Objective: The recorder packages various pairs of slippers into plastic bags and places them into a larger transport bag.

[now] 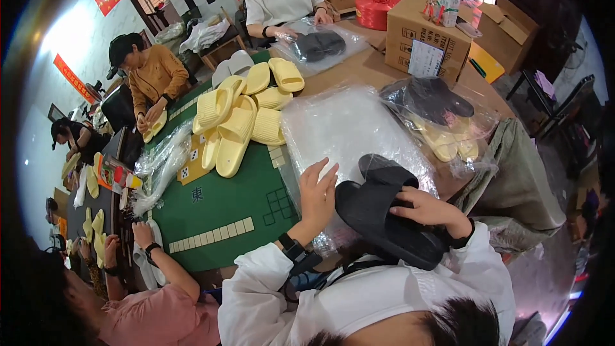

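Note:
A pair of black slippers (384, 208) is in front of me, one overlapping the other, above a stack of clear plastic bags (343, 122). My right hand (423, 210) grips the nearer slipper, its fingers reaching in under the strap. Just left of the slippers, my left hand (317, 195) is raised over the edge of the bags with its fingers stretched and apart, holding nothing. Right of the stack lie bagged slippers (429, 99), a dark pair above a yellow pair, in clear plastic.
Yellow slippers (237, 128) are heaped on the green table mat (224, 202). A cardboard box (410, 38) stands at the far right beside red twine (375, 11). Opposite, a person in white (282, 0) handles bagged dark slippers (320, 45). A co-worker's arm (166, 263) is close on my left.

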### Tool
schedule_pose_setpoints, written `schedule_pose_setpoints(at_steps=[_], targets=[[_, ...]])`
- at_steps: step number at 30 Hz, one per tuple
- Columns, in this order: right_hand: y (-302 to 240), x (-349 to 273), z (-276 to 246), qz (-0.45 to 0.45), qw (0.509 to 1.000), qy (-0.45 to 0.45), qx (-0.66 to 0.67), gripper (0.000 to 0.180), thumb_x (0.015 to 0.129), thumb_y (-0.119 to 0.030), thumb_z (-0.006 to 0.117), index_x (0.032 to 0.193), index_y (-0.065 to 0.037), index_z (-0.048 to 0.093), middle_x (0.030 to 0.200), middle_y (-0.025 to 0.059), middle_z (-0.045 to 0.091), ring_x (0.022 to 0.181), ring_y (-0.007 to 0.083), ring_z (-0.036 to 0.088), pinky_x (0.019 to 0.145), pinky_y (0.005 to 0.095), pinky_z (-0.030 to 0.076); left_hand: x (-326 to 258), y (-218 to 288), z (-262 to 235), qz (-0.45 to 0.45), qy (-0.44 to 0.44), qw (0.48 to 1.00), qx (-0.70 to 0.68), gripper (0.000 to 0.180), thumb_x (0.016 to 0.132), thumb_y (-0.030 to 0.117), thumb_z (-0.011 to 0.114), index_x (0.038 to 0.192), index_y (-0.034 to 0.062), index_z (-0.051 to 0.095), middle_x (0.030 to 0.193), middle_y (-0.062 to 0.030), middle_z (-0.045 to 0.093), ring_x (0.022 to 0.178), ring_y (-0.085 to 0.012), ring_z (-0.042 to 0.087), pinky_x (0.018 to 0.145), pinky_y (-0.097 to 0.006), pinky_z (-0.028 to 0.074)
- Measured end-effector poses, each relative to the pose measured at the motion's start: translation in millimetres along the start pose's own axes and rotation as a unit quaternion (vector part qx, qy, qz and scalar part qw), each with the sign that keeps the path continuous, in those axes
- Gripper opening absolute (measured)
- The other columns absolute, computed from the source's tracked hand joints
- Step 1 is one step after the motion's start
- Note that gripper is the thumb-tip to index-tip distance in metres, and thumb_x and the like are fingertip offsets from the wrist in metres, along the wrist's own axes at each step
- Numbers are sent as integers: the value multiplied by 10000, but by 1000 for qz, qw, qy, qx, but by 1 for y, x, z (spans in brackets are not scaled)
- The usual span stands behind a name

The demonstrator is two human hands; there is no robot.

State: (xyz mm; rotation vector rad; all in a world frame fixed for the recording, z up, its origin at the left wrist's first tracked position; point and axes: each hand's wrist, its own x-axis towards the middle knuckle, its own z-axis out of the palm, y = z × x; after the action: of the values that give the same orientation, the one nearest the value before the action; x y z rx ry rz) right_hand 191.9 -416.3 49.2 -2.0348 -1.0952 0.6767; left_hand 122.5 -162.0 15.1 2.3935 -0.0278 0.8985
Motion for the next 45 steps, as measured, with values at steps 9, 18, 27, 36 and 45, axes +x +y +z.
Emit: schedule_pose_setpoints(at_steps=[9, 18, 27, 36, 45], targets=[[6, 34, 23, -14, 968, 232, -97, 310, 798, -244, 623, 936, 23, 552, 923, 176, 484, 890, 329, 469, 774, 372, 396, -7, 29, -8, 22, -66, 990, -121, 308, 826, 47, 559, 1126, 100, 602, 1284, -151, 453, 1204, -372, 382, 992, -419, 317], [2, 68, 39, -47, 929, 325, -169, 260, 747, -193, 639, 844, 33, 555, 850, 207, 490, 849, 380, 481, 723, 440, 398, -11, 37, -14, 32, -120, 974, -187, 307, 813, 25, 568, 1094, 131, 633, 1336, -139, 409, 1276, -362, 310, 1024, -423, 272], [16, 96, 53, -128, 863, 439, -216, 249, 751, -191, 630, 833, 30, 552, 894, 240, 505, 862, 411, 476, 749, 472, 395, -34, -7, 6, -316, 32, 864, -390, 726, 815, -76, 458, 1424, 108, 108, 1419, -209, 225, 1245, -271, 349, 983, -348, 325], [3, 141, 41, -30, 900, 384, -204, 264, 755, -197, 598, 887, 31, 572, 1147, 285, 464, 1004, 409, 476, 859, 446, 400, -55, -4, 16, -428, -171, 758, -461, 906, 746, -205, 363, 1430, 226, -47, 1323, -242, 329, 818, -182, 565, 654, -256, 485], [-10, 57, 60, 70, 974, 194, -99, 219, 816, -241, 562, 907, -48, 613, 992, 216, 562, 886, 374, 538, 726, 447, 427, -59, -2, 18, -470, -154, 705, -508, 969, 729, -210, 431, 1417, 265, -60, 1212, -266, 336, 834, -230, 586, 713, -311, 526]])
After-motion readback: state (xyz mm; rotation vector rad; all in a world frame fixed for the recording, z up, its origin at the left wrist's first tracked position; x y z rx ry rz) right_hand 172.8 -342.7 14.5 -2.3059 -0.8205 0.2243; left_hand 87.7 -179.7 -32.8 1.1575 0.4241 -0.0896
